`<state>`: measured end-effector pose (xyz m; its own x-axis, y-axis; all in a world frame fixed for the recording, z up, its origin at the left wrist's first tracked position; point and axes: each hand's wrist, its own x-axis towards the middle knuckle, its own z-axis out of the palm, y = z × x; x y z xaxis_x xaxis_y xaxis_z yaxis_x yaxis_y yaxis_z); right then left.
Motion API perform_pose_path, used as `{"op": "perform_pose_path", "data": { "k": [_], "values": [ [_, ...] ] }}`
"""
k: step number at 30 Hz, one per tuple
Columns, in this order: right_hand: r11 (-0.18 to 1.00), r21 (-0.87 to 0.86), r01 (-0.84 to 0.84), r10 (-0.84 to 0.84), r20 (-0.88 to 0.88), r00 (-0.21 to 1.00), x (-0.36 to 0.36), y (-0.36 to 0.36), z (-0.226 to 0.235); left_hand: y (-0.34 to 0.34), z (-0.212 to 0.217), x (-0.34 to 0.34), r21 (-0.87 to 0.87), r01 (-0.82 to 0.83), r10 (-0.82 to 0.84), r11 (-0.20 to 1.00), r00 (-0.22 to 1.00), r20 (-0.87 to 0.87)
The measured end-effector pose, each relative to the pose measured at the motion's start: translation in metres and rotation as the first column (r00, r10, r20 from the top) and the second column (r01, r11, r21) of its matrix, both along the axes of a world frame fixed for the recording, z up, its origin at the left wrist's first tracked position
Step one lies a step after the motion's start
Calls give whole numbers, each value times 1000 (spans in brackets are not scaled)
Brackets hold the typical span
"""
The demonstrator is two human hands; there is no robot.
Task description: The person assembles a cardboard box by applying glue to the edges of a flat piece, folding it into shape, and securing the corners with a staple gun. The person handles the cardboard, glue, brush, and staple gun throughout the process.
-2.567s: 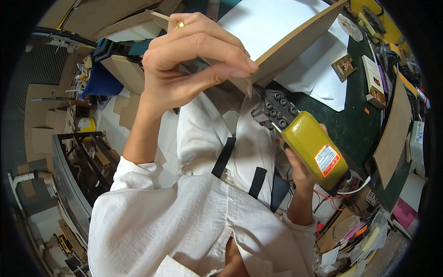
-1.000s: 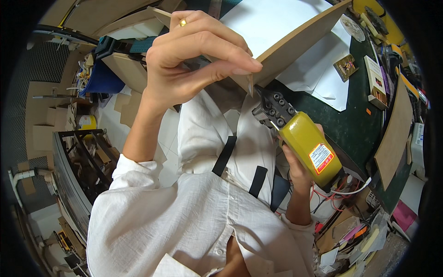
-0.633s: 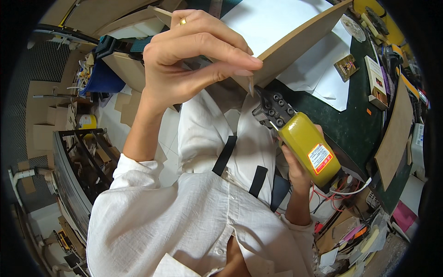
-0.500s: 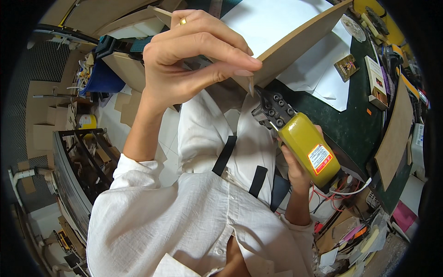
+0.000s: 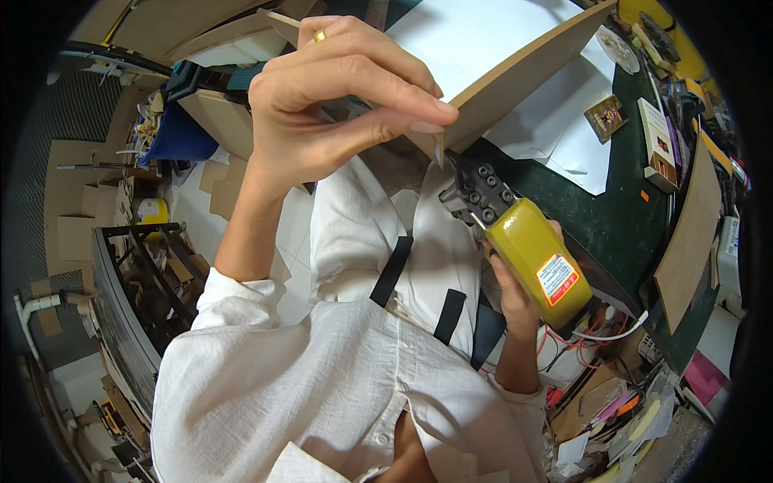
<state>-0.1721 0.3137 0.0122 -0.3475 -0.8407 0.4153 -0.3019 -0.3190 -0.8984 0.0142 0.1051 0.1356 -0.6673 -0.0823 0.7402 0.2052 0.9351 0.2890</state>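
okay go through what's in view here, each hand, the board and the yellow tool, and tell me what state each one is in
Left hand: closed, gripping the board's edge.
Brown board: held up, tilted.
Right hand: wrapped around the tool's body.
Yellow power tool: held, black head at the board's lower corner.
White paper sheets: lying flat on the green table.

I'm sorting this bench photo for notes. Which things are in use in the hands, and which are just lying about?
In use:
left hand gripping the brown board
right hand holding the yellow power tool at the board's edge

Lying about:
white paper sheets
small boxes
loose board on the green bench
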Motion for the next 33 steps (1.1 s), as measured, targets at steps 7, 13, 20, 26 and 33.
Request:
{"op": "perform_pose_path", "data": {
  "k": [7,13,20,26,33],
  "values": [
    [1000,-4,-9,10,20,1000,0,1,-4,-1,-1,0,0,7,-7,1000,1000,-1],
    [1000,15,-8,8,29,1000,-1,2,-5,0,-1,-1,13,9,-9,1000,1000,1],
    [999,36,-9,7,71,997,1,4,-7,-1,0,0,13,9,-9,1000,1000,7],
    [1000,23,-12,12,36,999,-1,3,-6,-2,0,0,0,15,-15,1000,1000,-1],
    [1000,-26,-10,7,-121,993,-7,-1,0,-2,-3,-1,7,11,-11,1000,1000,-14]
  ]
}}
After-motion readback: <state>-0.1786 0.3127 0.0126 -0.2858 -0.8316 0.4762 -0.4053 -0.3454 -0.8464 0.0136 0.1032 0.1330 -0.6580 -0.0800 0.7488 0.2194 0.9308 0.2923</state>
